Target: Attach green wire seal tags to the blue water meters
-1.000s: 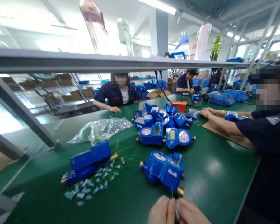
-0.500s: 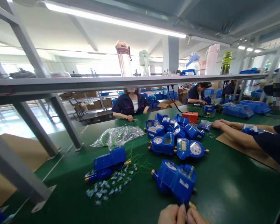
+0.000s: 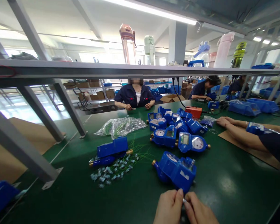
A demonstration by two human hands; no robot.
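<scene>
At the bottom of the head view my left hand [image 3: 169, 207] and my right hand [image 3: 199, 208] meet, thumbs and fingers pinched together. Something small and pale shows between the fingertips; what it is I cannot make out. Just beyond them a blue water meter [image 3: 177, 171] lies tilted on the green table, its near end hidden by my fingers. Left of it is another blue water meter [image 3: 113, 147] on its side. Beside that one lie loose small grey-blue tags [image 3: 107, 174] with thin green wires [image 3: 140, 152].
Several blue meters [image 3: 164, 137] are heaped behind. A clear plastic bag [image 3: 121, 126] lies left of them, an orange-red box [image 3: 193, 112] at their back. A co-worker's arms [image 3: 238, 126] rest at right; another person [image 3: 135, 96] sits opposite. A shelf [image 3: 107, 72] with bottles spans above.
The view has tilted down a little, so the table items sit higher in the picture. More of my hands shows, still pinched together by the near meter. The person opposite has drawn both hands forward.
</scene>
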